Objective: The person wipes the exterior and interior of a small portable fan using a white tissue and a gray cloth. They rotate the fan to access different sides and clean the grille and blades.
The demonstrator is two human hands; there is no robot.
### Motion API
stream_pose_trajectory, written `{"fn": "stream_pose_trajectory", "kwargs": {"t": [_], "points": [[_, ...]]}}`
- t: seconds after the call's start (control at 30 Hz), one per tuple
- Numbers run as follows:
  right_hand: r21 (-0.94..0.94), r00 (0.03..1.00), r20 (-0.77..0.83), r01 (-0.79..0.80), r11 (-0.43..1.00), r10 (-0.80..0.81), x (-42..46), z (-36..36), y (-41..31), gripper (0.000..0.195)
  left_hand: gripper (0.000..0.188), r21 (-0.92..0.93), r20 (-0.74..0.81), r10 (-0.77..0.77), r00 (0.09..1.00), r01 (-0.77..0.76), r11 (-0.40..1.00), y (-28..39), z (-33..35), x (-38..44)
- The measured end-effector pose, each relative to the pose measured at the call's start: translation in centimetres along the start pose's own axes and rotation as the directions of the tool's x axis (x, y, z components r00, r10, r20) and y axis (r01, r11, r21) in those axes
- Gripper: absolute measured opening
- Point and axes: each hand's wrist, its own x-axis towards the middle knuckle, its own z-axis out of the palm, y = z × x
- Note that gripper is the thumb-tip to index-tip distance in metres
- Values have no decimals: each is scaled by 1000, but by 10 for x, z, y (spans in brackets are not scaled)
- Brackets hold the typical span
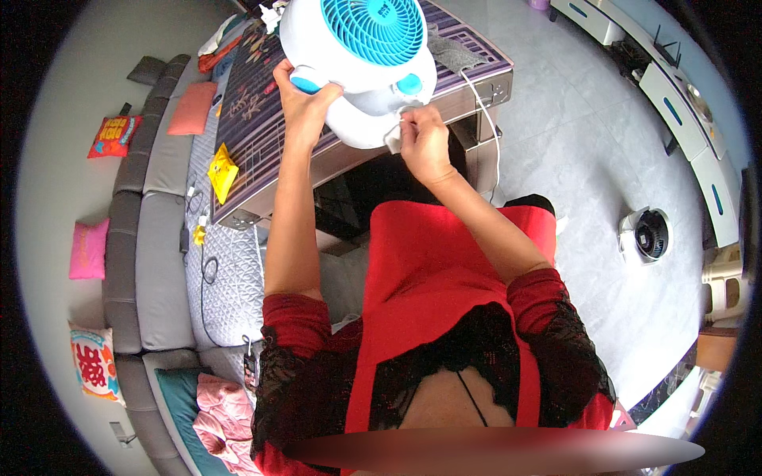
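A white electric fan [357,128] with a blue grille stands tilted at the near edge of a low table [262,160] with a striped, patterned top. My left hand [303,98] grips the fan's side by a blue round part, the thumb at the front. At the fan's base, my right hand [425,140] pinches a white cloth or tissue [394,140] against the white shell. A grey cloth [452,52] lies on the table behind the fan, to the right. From beside it a white cord [493,128] hangs over the table edge to the floor.
A yellow packet [222,172] lies at the table's left corner. Beyond is a grey sofa [164,268] with cushions, a quilted cover and a dark cable [203,297]. On the tiled floor at the right stands a round white-and-black appliance [647,236]. White drawer cabinets [670,110] line the right wall.
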Motion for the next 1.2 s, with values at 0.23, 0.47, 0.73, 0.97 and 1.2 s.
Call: {"fn": "stream_pose_trajectory", "kwargs": {"t": [0.23,0.47,0.73,0.97,1.2], "points": [[181,965,146,-244,953,219,16,5,-29,9,70,52,-25,46,999,-45,998,4,11,-3],[145,1000,-19,-14,989,17,45,21,-67,12,71,45,-19,30,999,-29,999,20,22,-10],[-8,999,8,-39,999,39,-18,1,-13,15,73,56,9,4,1000,-4,998,20,19,-10],[115,986,-50,-153,982,160,-44,-3,5,16,74,124,9,53,999,-54,991,13,22,-9],[-115,999,-8,36,993,-37,-37,6,-7,14,79,121,-31,39,999,-35,992,11,24,-9]]}}
